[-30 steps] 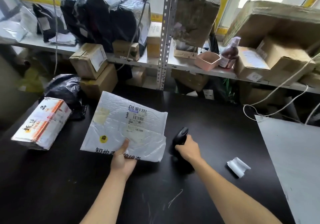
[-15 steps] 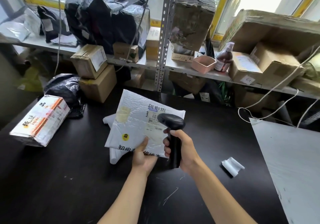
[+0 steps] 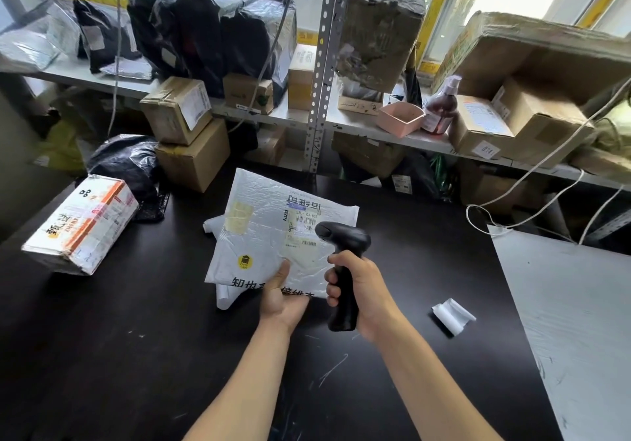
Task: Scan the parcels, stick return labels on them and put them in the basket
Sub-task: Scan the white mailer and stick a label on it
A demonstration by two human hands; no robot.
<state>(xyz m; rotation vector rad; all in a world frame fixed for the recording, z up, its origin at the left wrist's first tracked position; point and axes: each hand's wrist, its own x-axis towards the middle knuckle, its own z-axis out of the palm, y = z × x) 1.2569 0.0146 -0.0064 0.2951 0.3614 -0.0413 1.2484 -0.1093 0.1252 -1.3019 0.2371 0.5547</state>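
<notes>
A: What do we have in our hands?

B: Our left hand (image 3: 283,299) pinches the near edge of a white bubble mailer (image 3: 273,235), thumb on top and the fingers hidden beneath, and holds it tilted up off the black table (image 3: 136,338). Our right hand (image 3: 362,290) is wrapped round the grip of a black handheld barcode scanner (image 3: 343,263), held upright.

A: Where does the scanner sit against the mailer?

B: Its head overlaps the right side of the mailer, just beside the shipping label (image 3: 302,227) with its barcodes. We cannot tell whether it touches the plastic.

A: Is there anything under the mailer?

B: A second white bag (image 3: 222,299) pokes out at its lower left edge.

A: And the other parcels?

B: A white and orange wrapped box (image 3: 82,223) lies at the left of the table, with a black plastic bag (image 3: 126,164) behind it. Two cardboard boxes (image 3: 186,133) are stacked near the shelf (image 3: 358,126), which carries more cartons, dark bags, a pink tray (image 3: 401,118) and a pump bottle (image 3: 440,106).

A: Anything to our right?

B: A small white roll of paper (image 3: 454,314) lies on the table, beside a grey board (image 3: 580,321).
</notes>
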